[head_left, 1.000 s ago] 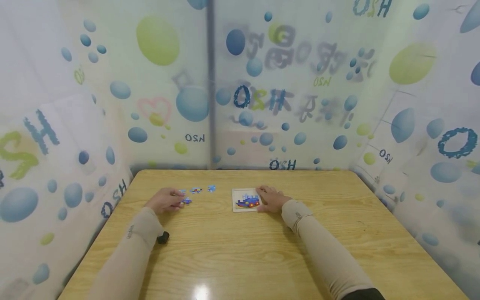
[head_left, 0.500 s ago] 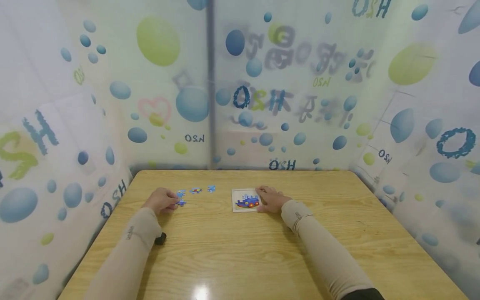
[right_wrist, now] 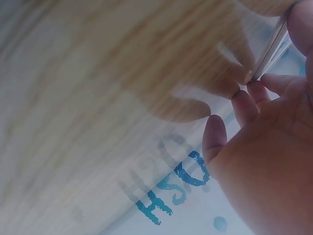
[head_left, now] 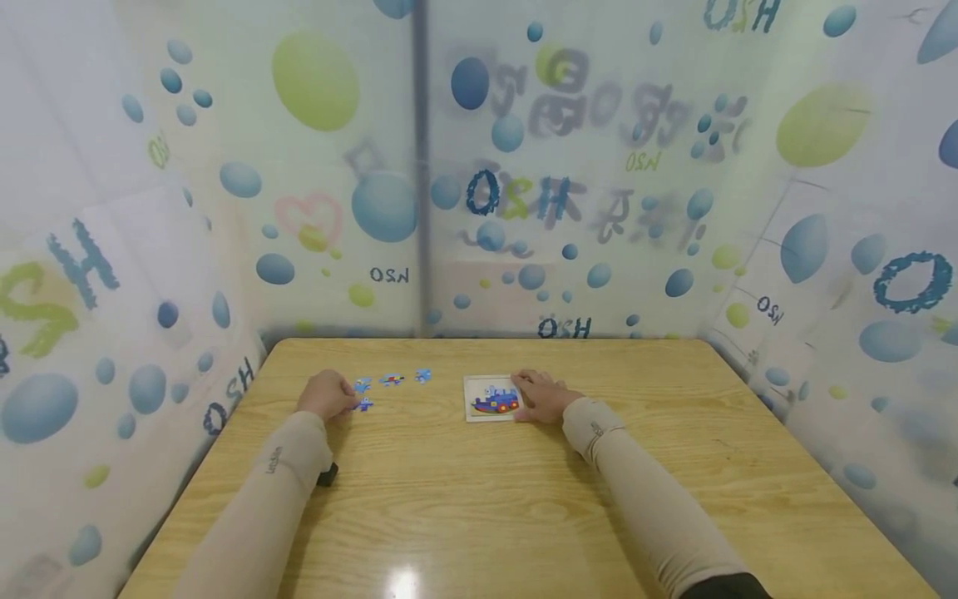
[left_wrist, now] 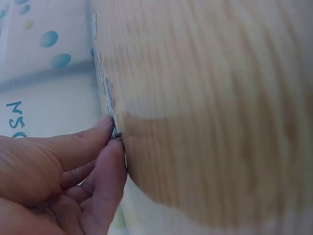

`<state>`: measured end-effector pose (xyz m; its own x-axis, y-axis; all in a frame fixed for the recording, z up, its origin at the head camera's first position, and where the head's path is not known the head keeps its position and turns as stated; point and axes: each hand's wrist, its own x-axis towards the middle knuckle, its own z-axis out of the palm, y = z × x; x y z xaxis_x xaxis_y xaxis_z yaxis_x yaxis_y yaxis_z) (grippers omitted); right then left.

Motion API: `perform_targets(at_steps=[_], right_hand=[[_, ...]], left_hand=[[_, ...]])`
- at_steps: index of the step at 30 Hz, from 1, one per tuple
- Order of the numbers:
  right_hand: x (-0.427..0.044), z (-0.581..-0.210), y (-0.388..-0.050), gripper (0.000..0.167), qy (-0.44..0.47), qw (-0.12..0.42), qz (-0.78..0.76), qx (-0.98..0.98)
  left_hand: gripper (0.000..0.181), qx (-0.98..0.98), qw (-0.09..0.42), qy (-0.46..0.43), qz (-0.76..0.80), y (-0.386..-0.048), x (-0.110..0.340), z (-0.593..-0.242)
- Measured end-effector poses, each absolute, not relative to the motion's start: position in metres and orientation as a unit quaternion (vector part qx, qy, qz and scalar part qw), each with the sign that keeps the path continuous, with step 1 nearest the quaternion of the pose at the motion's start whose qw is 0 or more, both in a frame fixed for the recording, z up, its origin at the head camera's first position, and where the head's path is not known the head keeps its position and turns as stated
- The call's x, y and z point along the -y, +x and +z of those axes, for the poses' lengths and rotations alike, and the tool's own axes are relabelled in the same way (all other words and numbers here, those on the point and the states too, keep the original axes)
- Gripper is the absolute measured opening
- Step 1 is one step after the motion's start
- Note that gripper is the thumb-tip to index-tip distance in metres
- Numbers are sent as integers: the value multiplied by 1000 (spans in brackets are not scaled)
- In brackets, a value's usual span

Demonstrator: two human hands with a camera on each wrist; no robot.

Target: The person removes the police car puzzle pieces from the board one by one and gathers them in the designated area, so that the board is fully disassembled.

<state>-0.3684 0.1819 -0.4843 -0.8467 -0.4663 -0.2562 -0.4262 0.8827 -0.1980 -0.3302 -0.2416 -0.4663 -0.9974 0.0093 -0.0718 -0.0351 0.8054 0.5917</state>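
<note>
Hands (head_left: 546,398) (head_left: 326,394) hold framed puzzle (head_left: 491,400), right, and apparently loose piece (head_left: 364,404), left.

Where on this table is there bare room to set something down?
The table is bare between the two sleeves, nearer than the framed picture, and right of the right hand. A smaller gap separates the framed picture from the puzzle pieces, crowded beside the left hand.

Walls (head_left: 486,291) with blue and green spots stand beyond the hands (head_left: 548,398); beneath stretches a wood-grain table (head_left: 464,499) (glare (head_left: 402,581) nearer).
</note>
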Motion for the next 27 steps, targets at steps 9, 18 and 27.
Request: perform_targets(at_steps=[9,18,27], right_hand=[[-181,-480,-364,82,-236,146,-67,-958],[-180,-479,-363,83,-235,148,-62,-959],[-183,-486,-370,82,-238,144,-70,-958]], left_hand=[[13,-949,35,2,315,-333,245,-470],[21,-948,42,-15,316,-329,244,-465],[22,-959,7,29,282,-323,216,-447]])
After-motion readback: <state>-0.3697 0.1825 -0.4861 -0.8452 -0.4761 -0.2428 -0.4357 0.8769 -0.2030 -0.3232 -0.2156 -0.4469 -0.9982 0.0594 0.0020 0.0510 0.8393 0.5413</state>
